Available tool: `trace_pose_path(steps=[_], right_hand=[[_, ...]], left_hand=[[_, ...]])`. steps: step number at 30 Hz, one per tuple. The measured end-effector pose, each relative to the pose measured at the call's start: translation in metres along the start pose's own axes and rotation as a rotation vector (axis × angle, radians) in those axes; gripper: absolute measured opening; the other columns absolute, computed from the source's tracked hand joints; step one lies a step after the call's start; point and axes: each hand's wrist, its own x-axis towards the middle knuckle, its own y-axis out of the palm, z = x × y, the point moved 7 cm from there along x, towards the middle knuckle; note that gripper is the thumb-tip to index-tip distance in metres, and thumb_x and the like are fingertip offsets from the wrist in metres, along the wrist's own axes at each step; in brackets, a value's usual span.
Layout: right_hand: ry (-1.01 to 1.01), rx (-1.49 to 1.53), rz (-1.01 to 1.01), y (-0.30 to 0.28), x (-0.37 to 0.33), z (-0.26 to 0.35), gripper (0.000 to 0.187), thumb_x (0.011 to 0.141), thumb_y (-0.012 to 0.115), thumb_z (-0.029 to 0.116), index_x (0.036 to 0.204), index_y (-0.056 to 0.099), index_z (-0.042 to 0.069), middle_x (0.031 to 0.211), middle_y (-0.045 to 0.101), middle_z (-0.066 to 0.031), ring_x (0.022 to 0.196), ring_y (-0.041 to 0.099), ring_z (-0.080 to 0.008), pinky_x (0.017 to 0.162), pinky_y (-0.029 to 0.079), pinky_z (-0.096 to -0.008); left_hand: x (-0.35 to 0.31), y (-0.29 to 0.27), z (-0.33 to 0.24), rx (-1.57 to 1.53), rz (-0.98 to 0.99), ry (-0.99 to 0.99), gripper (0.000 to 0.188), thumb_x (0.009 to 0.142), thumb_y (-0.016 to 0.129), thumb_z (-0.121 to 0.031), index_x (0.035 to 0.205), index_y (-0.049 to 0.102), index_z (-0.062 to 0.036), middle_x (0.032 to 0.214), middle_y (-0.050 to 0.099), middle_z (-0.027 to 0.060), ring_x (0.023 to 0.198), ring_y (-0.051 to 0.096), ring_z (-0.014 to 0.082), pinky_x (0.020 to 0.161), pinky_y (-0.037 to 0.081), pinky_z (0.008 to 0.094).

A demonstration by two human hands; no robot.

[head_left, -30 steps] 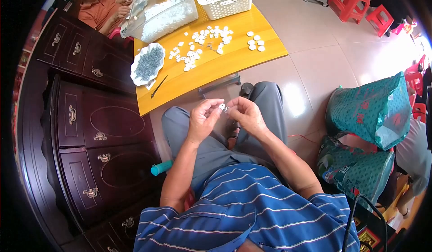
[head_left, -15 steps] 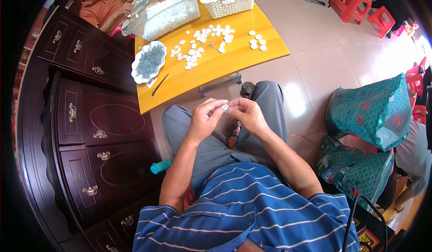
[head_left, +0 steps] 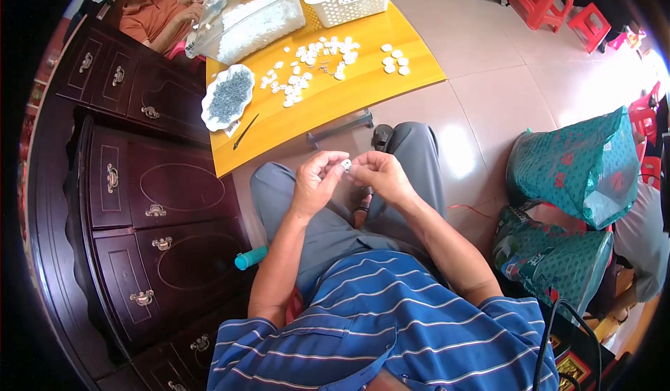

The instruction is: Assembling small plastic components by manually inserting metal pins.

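My left hand (head_left: 315,185) pinches a small white plastic part (head_left: 346,163) from one side. From the other side, the fingertips of my right hand (head_left: 385,179) close on the same part. Both hands are held over my lap, just off the near edge of the yellow wooden table (head_left: 335,112). The part's finer details are too small to make out, and fingers cover some of it. On the table lie many loose white pieces (head_left: 307,77), with a separate cluster of round white pieces (head_left: 396,60) to the right.
A scalloped white dish (head_left: 205,115) of small grey pieces sits at the table's left, near a thin dark tool (head_left: 246,132). Behind are a clear bin (head_left: 206,42) of white parts and a white basket (head_left: 352,4). Dark drawers (head_left: 115,178) stand left, teal bags (head_left: 569,171) right. Other people are nearby.
The small white part is turned a little between my fingertips, showing more of its face. Both hands keep nearly the same place and grip.
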Motion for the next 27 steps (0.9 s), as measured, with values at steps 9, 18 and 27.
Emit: trace_pose_path(steps=[9, 18, 27], right_hand=[[0.043, 0.110, 0.010, 0.005, -0.004, 0.003, 0.014, 0.096, 0.072, 0.014, 0.101, 0.072, 0.001, 0.087, 0.073, -0.0026, 0.073, 0.062, -0.0071, 0.068, 0.050, -0.0213], [0.057, 0.108, -0.015, 0.005, -0.005, 0.005, 0.011, 0.096, 0.071, 0.012, 0.099, 0.071, 0.002, 0.086, 0.072, -0.0033, 0.071, 0.062, -0.0074, 0.067, 0.050, -0.0217], [0.037, 0.085, -0.041, 0.003, -0.005, 0.004, 0.011, 0.095, 0.072, 0.011, 0.098, 0.070, 0.001, 0.085, 0.072, -0.0033, 0.071, 0.062, -0.0077, 0.066, 0.051, -0.0221]], left_hand=[[0.000, 0.002, -0.002, -0.076, 0.020, -0.063, 0.017, 0.099, 0.068, -0.007, 0.115, 0.072, -0.0001, 0.096, 0.074, 0.0027, 0.080, 0.069, 0.0080, 0.069, 0.054, 0.0216], [0.001, 0.001, 0.005, -0.147, 0.048, -0.145, 0.017, 0.099, 0.069, -0.008, 0.114, 0.073, -0.0002, 0.095, 0.074, 0.0021, 0.078, 0.068, 0.0080, 0.068, 0.053, 0.0212], [0.003, 0.002, 0.005, -0.120, 0.054, -0.134, 0.017, 0.099, 0.067, -0.005, 0.114, 0.072, 0.0005, 0.095, 0.074, 0.0018, 0.081, 0.069, 0.0076, 0.069, 0.052, 0.0223]])
